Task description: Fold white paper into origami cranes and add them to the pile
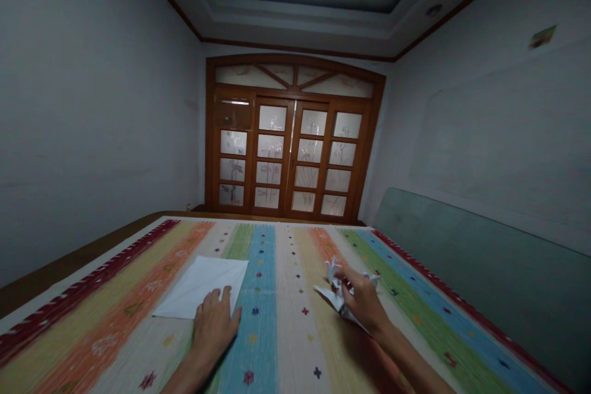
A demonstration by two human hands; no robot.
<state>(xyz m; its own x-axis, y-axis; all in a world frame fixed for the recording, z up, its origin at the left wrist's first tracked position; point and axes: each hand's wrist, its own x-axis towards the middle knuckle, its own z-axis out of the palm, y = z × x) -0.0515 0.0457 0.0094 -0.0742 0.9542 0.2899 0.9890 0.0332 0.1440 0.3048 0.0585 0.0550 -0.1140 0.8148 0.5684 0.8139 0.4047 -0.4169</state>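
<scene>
My left hand (pixel 213 324) lies flat on the striped cloth, fingers stretched out, its fingertips on the near corner of a flat white sheet of paper (pixel 199 285). My right hand (pixel 361 297) is closed round a folded white paper figure (pixel 335 286), which rests on the cloth. Points of the figure stick up past my fingers, and a flap of it shows under my palm. The two hands are apart, with a blue stripe between them.
A colourful striped cloth (pixel 286 326) covers a wide table with a wooden edge at the left. A green padded panel (pixel 484 271) runs along the right wall. Wooden glazed doors (pixel 290 160) stand at the far end.
</scene>
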